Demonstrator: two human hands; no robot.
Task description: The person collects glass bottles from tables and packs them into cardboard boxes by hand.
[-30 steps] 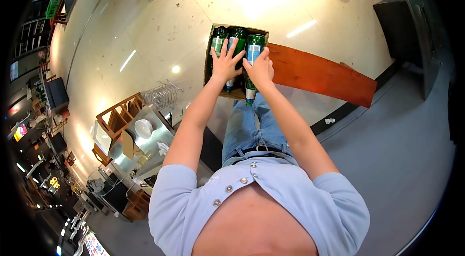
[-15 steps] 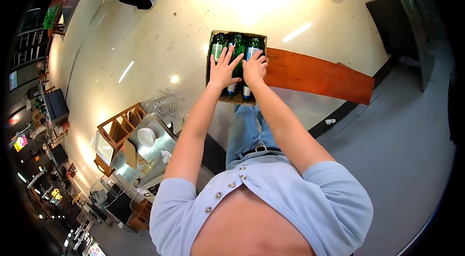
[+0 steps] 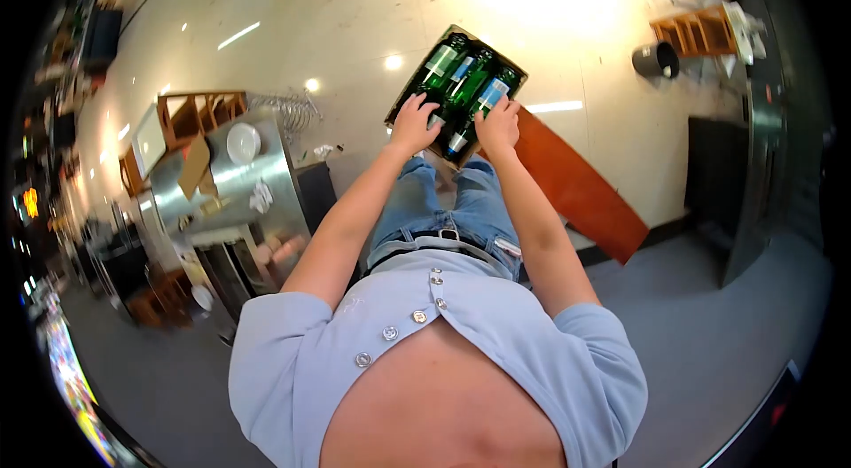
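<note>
Green glass bottles (image 3: 461, 82), several of them with pale or blue labels, lie packed side by side in a cardboard box (image 3: 521, 76). Over the box's near left side, my left hand (image 3: 413, 124) rests on the bottles with its fingers apart and slightly bent. My right hand (image 3: 499, 124) lies at the right edge, its thumb on the bottle side and its fingers bent over the rim. The box is at the end of a reddish-brown wooden board (image 3: 576, 184). My hands hide the lower parts of some bottles.
To the left stands a metal table (image 3: 235, 171) with a white bowl (image 3: 244, 143) and crumpled tissue (image 3: 261, 198). A wire rack (image 3: 288, 113) is beside it. Right of the box are a black bin (image 3: 656, 60), a wooden chair (image 3: 696, 32) and a dark cabinet (image 3: 714, 167).
The view has turned, so the box and board now appear slanted. My left hand has drawn its spread fingers in a little, and both hands stay at the box.
</note>
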